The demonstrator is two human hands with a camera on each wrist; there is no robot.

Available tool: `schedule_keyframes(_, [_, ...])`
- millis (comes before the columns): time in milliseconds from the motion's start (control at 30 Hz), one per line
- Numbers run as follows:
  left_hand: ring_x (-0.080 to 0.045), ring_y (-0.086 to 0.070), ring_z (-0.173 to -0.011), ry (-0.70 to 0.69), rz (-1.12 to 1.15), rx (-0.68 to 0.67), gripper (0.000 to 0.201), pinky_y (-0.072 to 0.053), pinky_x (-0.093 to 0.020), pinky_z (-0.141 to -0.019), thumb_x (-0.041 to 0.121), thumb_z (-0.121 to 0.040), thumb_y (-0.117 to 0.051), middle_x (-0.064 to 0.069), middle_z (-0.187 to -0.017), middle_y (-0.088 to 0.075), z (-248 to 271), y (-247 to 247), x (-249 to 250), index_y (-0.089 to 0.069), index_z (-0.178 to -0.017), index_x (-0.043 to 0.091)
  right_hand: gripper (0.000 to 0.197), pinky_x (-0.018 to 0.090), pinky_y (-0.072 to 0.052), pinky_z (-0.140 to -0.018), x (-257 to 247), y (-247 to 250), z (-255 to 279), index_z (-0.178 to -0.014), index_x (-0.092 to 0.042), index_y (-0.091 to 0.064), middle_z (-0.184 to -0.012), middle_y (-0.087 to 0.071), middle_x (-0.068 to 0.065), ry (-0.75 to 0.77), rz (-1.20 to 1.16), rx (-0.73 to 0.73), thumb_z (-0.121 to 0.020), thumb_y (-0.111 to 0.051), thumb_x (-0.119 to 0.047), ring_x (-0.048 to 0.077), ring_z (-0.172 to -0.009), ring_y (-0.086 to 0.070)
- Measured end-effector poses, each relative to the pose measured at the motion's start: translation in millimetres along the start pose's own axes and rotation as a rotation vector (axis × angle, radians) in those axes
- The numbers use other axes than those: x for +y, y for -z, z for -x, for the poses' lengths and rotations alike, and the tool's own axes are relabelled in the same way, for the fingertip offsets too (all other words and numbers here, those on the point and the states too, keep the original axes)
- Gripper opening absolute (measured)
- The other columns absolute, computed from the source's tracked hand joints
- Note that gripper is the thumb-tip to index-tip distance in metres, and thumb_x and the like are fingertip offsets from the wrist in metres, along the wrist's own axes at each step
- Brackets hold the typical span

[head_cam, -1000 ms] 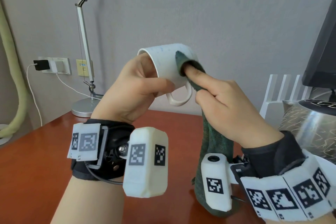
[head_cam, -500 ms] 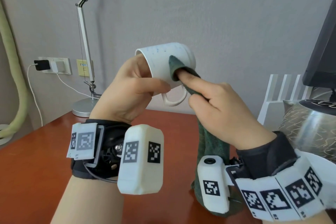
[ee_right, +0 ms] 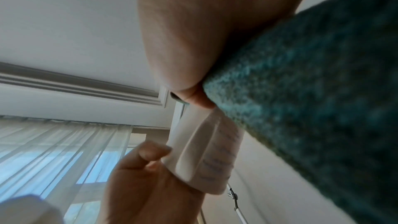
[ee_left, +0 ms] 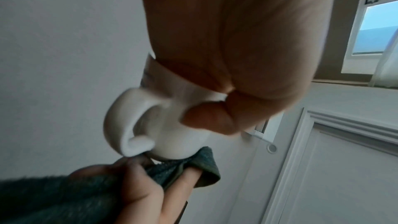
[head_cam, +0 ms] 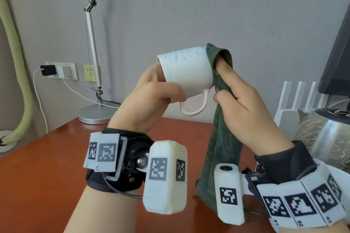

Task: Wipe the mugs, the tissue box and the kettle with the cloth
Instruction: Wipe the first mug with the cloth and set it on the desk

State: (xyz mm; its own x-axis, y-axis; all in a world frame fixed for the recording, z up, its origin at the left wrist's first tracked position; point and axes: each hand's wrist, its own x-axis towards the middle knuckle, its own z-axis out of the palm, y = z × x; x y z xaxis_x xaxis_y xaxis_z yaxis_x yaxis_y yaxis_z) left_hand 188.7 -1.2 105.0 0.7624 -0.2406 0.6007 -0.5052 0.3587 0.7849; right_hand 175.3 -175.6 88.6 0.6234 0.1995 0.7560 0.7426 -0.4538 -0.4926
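Two hands aloft over the table (head_cam: 37, 172): left hand (head_cam: 144, 104) pinches the sideways mug (head_cam: 186, 73) at its rim, right hand (head_cam: 244, 111) presses the cloth (head_cam: 219, 138) against its base; best rotate the mug steadily, keeping the rim grip firm.

Both hands work raised above the desk (head_cam: 37, 176), and the red-brown top beneath and to the left of them lies open for a pass. At the back left corner a lamp base (head_cam: 96, 113) sits on the desk, its thin pole (head_cam: 91, 43) rising along the wall, with a white cable (head_cam: 75, 92) trailing to the wall sockets (head_cam: 62, 71). The hanging cloth (head_cam: 221, 147) drapes down between the wrists and blocks the middle. On the right a shiny kettle (head_cam: 329, 138) stands close by the right wrist, with a white rack (head_cam: 299, 96) and a dark screen (head_cam: 339, 62) behind it, crowding that side.
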Motion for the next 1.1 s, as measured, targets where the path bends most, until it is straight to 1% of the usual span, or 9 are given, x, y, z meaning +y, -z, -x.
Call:
schedule_keyframes(100, [-0.026, -0.067, -0.099, 0.018, 0.239, 0.017, 0.047, -0.053, -0.035, -0.081, 0.029, -0.073, -0.062, -0.011, -0.106, -0.070, 2.4, -6.5, 5.5, -0.064, -0.110, 0.001, 0.065, 0.021, -0.030, -0.095, -4.3, -2.6, 0.6, -0.126, -0.052, -0.024, -0.136, -0.042, 0.023, 0.016, -0.052, -0.020, -0.096, -0.040, 0.004, 0.017, -0.115, -0.035])
schedule_keyframes(167, [-0.029, -0.066, -0.109, 0.073, 0.319, 0.092, 0.064, -0.052, -0.040, -0.092, 0.054, -0.094, -0.038, -0.018, -0.115, -0.069, -0.1, -5.5, 4.5, -0.063, -0.114, -0.002, 0.066, 0.023, -0.029, -0.094, -4.5, -4.9, 0.2, -0.125, -0.052, -0.025, -0.134, -0.042, 0.024, 0.023, -0.063, -0.038, -0.096, -0.039, 0.005, 0.021, -0.112, -0.037])
schedule_keyframes(233, [-0.031, -0.066, -0.110, 0.098, 0.384, 0.202, 0.068, -0.051, -0.043, -0.094, 0.050, -0.103, -0.021, -0.021, -0.116, -0.069, -5.9, 0.3, -0.8, -0.063, -0.113, -0.002, 0.067, 0.021, -0.035, -0.091, -2.1, -7.3, -0.2, -0.124, -0.055, -0.027, -0.130, -0.044, 0.023, 0.022, -0.067, -0.063, -0.096, -0.039, 0.005, 0.023, -0.110, -0.040])
schedule_keyframes(400, [-0.032, -0.065, -0.111, 0.158, 0.454, 0.331, 0.049, -0.048, -0.047, -0.100, 0.035, -0.105, -0.032, -0.015, -0.121, -0.067, -12.9, 5.1, -7.9, -0.057, -0.126, -0.002, 0.068, 0.021, -0.032, -0.093, -1.6, -13.2, 0.6, -0.120, -0.059, -0.027, -0.134, -0.043, 0.021, 0.015, -0.082, -0.112, -0.096, -0.039, 0.004, 0.018, -0.113, -0.039])
schedule_keyframes(567, [-0.025, -0.070, -0.076, 0.196, 0.491, 0.326, 0.045, -0.050, -0.043, -0.085, 0.030, -0.104, -0.038, -0.011, -0.080, -0.072, -10.1, 4.5, -9.5, -0.069, -0.085, 0.002, 0.064, 0.009, -0.040, -0.079, 6.6, -11.6, -0.4, -0.118, -0.061, -0.027, -0.115, -0.050, 0.001, -0.046, -0.043, -0.090, -0.097, -0.042, -0.002, 0.008, -0.100, -0.048])
schedule_keyframes(667, [-0.021, -0.069, -0.068, 0.185, 0.497, 0.341, 0.041, -0.053, -0.040, -0.078, 0.027, -0.103, -0.039, -0.007, -0.070, -0.071, -10.1, 1.2, -7.7, -0.064, -0.081, 0.003, 0.061, 0.003, -0.036, -0.070, 8.4, -11.0, -2.0, -0.124, -0.053, -0.034, -0.095, -0.039, -0.006, -0.065, -0.039, 0.003, -0.094, -0.046, -0.001, 0.002, -0.077, -0.046])
schedule_keyframes(767, [-0.018, -0.068, -0.060, 0.171, 0.473, 0.365, 0.035, -0.056, -0.031, -0.057, 0.027, -0.103, -0.040, -0.003, -0.062, -0.069, -9.3, -1.3, -3.2, -0.058, -0.080, 0.008, 0.064, 0.003, -0.038, -0.082, 7.9, -9.6, -2.9, -0.119, -0.050, -0.042, -0.107, -0.051, -0.016, -0.086, -0.188, 0.108, -0.090, -0.050, 0.006, -0.014, -0.090, -0.051])
schedule_keyframes(1000, [-0.015, -0.066, -0.053, 0.117, 0.420, 0.403, 0.032, -0.050, -0.024, -0.044, 0.025, -0.103, -0.042, 0.000, -0.057, -0.066, -8.7, -6.6, -1.5, -0.052, -0.075, 0.013, 0.034, 0.022, -0.048, -0.068, 8.7, -4.0, -9.1, -0.106, -0.014, -0.058, -0.076, -0.064, -0.009, -0.238, -0.661, 0.240, -0.085, -0.056, 0.012, 0.006, -0.071, -0.059])
schedule_keyframes(1100, [-0.015, -0.067, -0.056, 0.109, 0.394, 0.395, 0.034, -0.050, -0.024, -0.045, 0.025, -0.103, -0.042, 0.000, -0.060, -0.067, -8.9, -7.8, -2.1, -0.054, -0.073, 0.013, 0.015, 0.017, -0.046, -0.066, 6.7, -4.1, -9.0, -0.095, -0.012, -0.063, -0.072, -0.064, -0.010, -0.279, -0.745, 0.232, -0.081, -0.067, -0.011, 0.002, -0.068, -0.058])
